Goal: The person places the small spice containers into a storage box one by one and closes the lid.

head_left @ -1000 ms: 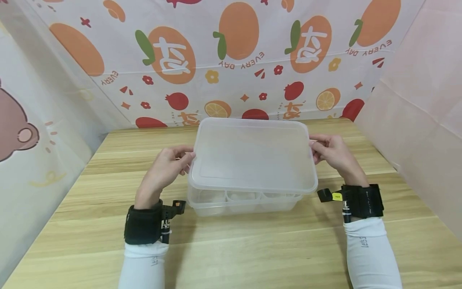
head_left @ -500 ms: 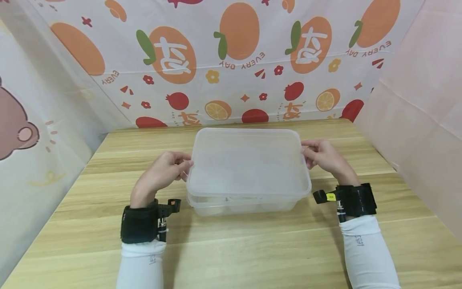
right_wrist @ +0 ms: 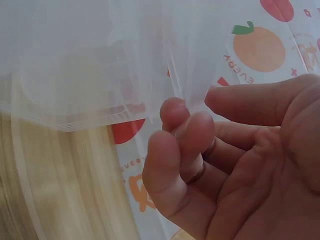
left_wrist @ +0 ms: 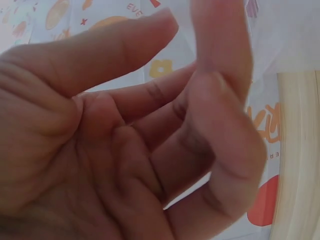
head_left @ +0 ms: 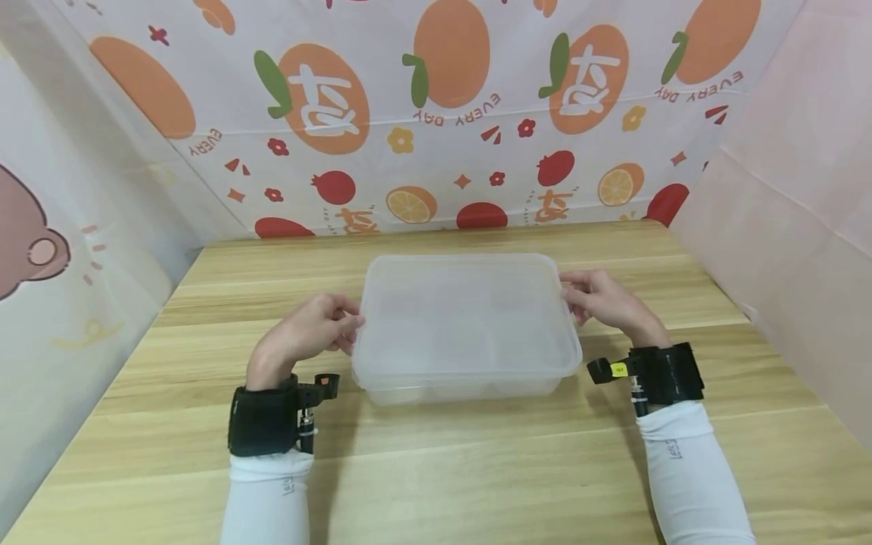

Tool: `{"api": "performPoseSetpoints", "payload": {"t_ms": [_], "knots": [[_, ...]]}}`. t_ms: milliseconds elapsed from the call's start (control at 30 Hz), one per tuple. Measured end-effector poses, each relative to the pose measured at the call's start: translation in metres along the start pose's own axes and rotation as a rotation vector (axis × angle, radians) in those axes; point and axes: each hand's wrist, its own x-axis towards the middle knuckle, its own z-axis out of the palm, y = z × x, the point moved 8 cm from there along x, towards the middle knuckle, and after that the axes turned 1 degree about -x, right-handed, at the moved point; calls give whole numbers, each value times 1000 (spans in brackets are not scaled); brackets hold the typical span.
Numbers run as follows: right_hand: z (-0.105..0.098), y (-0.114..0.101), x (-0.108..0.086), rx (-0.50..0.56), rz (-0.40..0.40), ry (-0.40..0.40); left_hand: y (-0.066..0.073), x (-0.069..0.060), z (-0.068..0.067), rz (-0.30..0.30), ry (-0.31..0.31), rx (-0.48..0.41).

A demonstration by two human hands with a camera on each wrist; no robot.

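Observation:
A translucent plastic lid [head_left: 466, 314] lies over a clear rectangular food container [head_left: 463, 392], whose front wall shows below it. Faint divider lines show through the lid. My left hand [head_left: 305, 333] pinches the lid's left edge between thumb and fingers. At the opposite edge my right hand [head_left: 608, 304] holds the lid the same way. In the left wrist view the curled fingers [left_wrist: 220, 120] cover most of the lid. The right wrist view has the container's cloudy side [right_wrist: 75, 75] beside my fingertips. Whether the lid's rim is seated all round cannot be told.
The container stands on a light wood-grain table [head_left: 470, 469]. A fruit-print cloth [head_left: 436, 113] hangs along the back edge, with pale cloths at the left [head_left: 88, 227] and right [head_left: 804, 189]. Each wrist wears a black camera strap.
Both hands have lowered the lid and brought it nearer, down onto the container. The gap at the front, through which the compartments showed, has narrowed. My right hand has shifted slightly left.

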Motion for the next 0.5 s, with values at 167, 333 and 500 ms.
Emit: {"api": "performPoseSetpoints", "payload": {"t_ms": [167, 333, 500], "knots": [[5, 4, 3, 23, 3, -33, -3, 0, 2, -6, -21, 13], [7, 5, 5, 22, -6, -42, -5, 2, 1, -17, -23, 26], [8, 5, 7, 6, -4, -39, -6, 2, 0, -14, -29, 25]]}}
